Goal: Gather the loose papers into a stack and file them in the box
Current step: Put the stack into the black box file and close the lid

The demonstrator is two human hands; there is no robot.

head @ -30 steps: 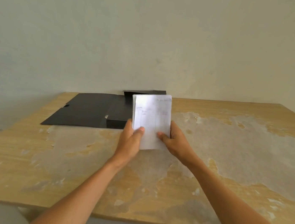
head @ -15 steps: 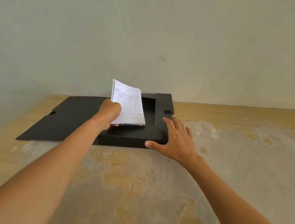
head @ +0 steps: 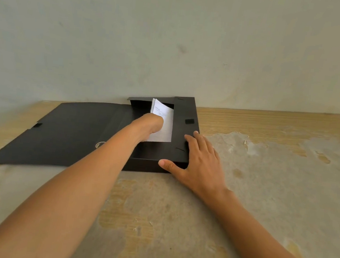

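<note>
Black box: it's a flat file box [head: 182, 130] lying open on the desk [head: 265, 183], lid flap [head: 57, 134] folded out flat well off to the left of my left hand.
Left hand: my left hand [head: 149, 126] is down inside the box tray with the paper stack [head: 164, 124]. The fingers are hidden behind the hand and the sheets, so I can't tell exactly how they're curled, but they're clearly gripping the stack from its left edge.
Papers: stack is tilted, top edge leaning up toward the back wall of the box, bottom edge low in the tray. Not lying flat yet as far as I can see.
Right hand: my right hand [head: 199, 160] is flat on the box's right rim, fingers spread and thumb hooked round the near corner, holding nothing, just bracing the box.
Progress: gathering looks done, no loose sheets anywhere on the desk that I can see. I'd call it nearly finished.
Left to do: lay the stack flat, let go, pull the left hand out, probably swing the lid over.
Around: worn, patchy wood desk, plain wall [head: 176, 33] right behind the box, small metal ring [head: 99, 144] on the lid beside my left forearm.
In the way: nothing really, only the box's back wall and right rim close around the stack, so corners could catch.
</note>
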